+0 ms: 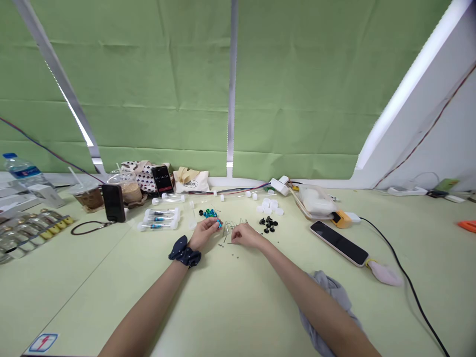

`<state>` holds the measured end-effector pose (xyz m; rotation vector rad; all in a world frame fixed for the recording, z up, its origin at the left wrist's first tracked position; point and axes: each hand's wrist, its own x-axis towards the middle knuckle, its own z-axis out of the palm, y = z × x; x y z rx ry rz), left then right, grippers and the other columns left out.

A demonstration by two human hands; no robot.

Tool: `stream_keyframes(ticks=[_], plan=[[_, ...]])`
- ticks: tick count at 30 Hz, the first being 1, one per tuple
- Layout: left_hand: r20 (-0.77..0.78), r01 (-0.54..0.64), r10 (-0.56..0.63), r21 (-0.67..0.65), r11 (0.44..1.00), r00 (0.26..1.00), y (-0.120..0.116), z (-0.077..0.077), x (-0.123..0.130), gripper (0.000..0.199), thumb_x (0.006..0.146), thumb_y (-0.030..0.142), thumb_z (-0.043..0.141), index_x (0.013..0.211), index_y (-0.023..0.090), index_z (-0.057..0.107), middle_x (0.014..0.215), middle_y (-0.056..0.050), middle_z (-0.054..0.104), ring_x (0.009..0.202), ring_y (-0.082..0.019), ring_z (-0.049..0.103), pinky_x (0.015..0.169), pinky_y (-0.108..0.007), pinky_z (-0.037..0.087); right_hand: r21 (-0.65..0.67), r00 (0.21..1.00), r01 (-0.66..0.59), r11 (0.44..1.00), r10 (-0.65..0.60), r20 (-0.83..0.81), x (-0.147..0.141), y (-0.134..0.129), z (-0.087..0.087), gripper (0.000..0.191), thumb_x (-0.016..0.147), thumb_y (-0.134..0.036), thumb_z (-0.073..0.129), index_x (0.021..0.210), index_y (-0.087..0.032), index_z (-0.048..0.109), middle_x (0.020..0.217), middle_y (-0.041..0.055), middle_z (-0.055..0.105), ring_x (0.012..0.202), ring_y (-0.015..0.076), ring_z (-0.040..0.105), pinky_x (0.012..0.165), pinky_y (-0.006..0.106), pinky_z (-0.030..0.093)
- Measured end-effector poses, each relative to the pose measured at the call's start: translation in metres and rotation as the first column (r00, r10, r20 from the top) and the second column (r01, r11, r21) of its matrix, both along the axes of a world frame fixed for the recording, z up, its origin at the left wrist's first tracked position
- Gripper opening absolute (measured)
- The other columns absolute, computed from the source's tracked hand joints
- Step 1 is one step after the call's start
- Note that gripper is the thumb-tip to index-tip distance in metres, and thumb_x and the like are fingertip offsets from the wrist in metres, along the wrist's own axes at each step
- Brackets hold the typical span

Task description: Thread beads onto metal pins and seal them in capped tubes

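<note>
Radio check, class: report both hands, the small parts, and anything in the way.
Left hand holding small blue piece. Right hand at thin metal rods, grip unclear. Black pieces right of the right hand, not between the hands.

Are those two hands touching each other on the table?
Apart. The head view shows a strip of table between the left hand and the right hand.
</note>
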<state>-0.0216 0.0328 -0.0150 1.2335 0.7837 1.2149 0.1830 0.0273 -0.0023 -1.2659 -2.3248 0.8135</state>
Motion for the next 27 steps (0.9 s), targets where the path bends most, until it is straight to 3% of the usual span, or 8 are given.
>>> stream_keyframes(ticks=[2,4,7,9,11,14,18,27], plan=[[0.047,0.021,-0.020,-0.034,0.999,0.999,0.000,-0.001,0.000,0.035,0.066,0.034,0.074,0.091,0.012,0.066,0.091,-0.010,0.068,0.077,-0.018,0.063,0.082,-0.035,0.046,0.015,0.999,0.047,0.999,-0.048,0.021,0.001,0.001,0.003,0.008,0.071,-0.022,0.062,0.073,-0.018,0.069,0.069,0.0013,0.066,0.065,0.0126,0.058,0.060,0.020,0.039],[0.082,0.038,-0.032,-0.066,0.997,0.996,0.002,-0.002,0.000,0.034,0.066,0.032,0.074,0.092,0.012,0.066,0.090,-0.009,0.068,0.078,-0.018,0.064,0.084,-0.035,0.046,0.091,0.976,0.193,0.977,-0.201,0.082,0.005,0.002,0.010,0.011,0.076,-0.025,0.058,0.078,-0.019,0.068,0.078,0.0030,0.066,0.072,0.0137,0.059,0.062,0.021,0.039],[0.123,0.067,-0.054,-0.107,0.992,0.991,0.004,-0.003,-0.001,0.034,0.067,0.031,0.073,0.094,0.011,0.065,0.091,-0.010,0.069,0.082,-0.019,0.065,0.086,-0.034,0.046,0.295,0.825,0.447,0.845,-0.516,0.229,0.017,0.006,0.020,0.016,0.082,-0.021,0.051,0.090,-0.019,0.065,0.095,0.0079,0.062,0.082,0.0167,0.058,0.064,0.024,0.038],[0.135,0.095,-0.077,-0.130,0.987,0.988,0.004,-0.003,-0.002,0.035,0.069,0.030,0.073,0.097,0.010,0.065,0.093,-0.011,0.069,0.086,-0.019,0.065,0.087,-0.034,0.046,0.399,0.712,0.494,0.772,-0.623,0.325,0.027,0.009,0.025,0.019,0.081,-0.018,0.051,0.096,-0.017,0.062,0.102,0.0114,0.057,0.087,0.0195,0.057,0.064,0.025,0.038],[0.142,0.120,-0.099,-0.148,0.982,0.985,0.004,-0.002,-0.004,0.037,0.071,0.029,0.071,0.102,0.010,0.063,0.096,-0.012,0.068,0.089,-0.020,0.065,0.088,-0.034,0.046,0.437,0.643,0.485,0.758,-0.647,0.409,0.035,0.010,0.025,0.020,0.080,-0.014,0.050,0.097,-0.015,0.061,0.103,0.0135,0.055,0.090,0.0217,0.056,0.064,0.026,0.038],[0.153,0.136,-0.112,-0.164,0.977,0.982,0.002,0.001,-0.006,0.038,0.072,0.028,0.070,0.105,0.010,0.062,0.100,-0.013,0.068,0.094,-0.022,0.064,0.088,-0.034,0.046,0.411,0.608,0.459,0.787,-0.616,0.501,0.041,0.012,0.019,0.023,0.078,-0.005,0.047,0.094,-0.013,0.062,0.100,0.0141,0.054,0.088,0.0220,0.057,0.063,0.026,0.037],[0.159,0.136,-0.107,-0.179,0.974,0.981,0.000,0.005,-0.006,0.036,0.070,0.026,0.072,0.102,0.012,0.063,0.101,-0.012,0.067,0.094,-0.024,0.064,0.083,-0.034,0.049,0.361,0.623,0.430,0.827,-0.562,0.545,0.043,0.017,0.010,0.028,0.074,0.001,0.045,0.095,-0.012,0.060,0.099,0.0144,0.053,0.086,0.0206,0.058,0.066,0.027,0.036],[0.111,0.121,-0.107,-0.129,0.984,0.988,0.000,0.003,-0.005,0.030,0.063,0.020,0.075,0.090,0.013,0.064,0.098,-0.009,0.067,0.087,-0.020,0.065,0.072,-0.027,0.050,0.307,0.646,0.452,0.837,-0.545,0.535,0.048,0.025,0.006,0.027,0.072,0.002,0.046,0.092,-0.013,0.058,0.099,0.0120,0.053,0.087,0.0207,0.056,0.077,0.034,0.032]])
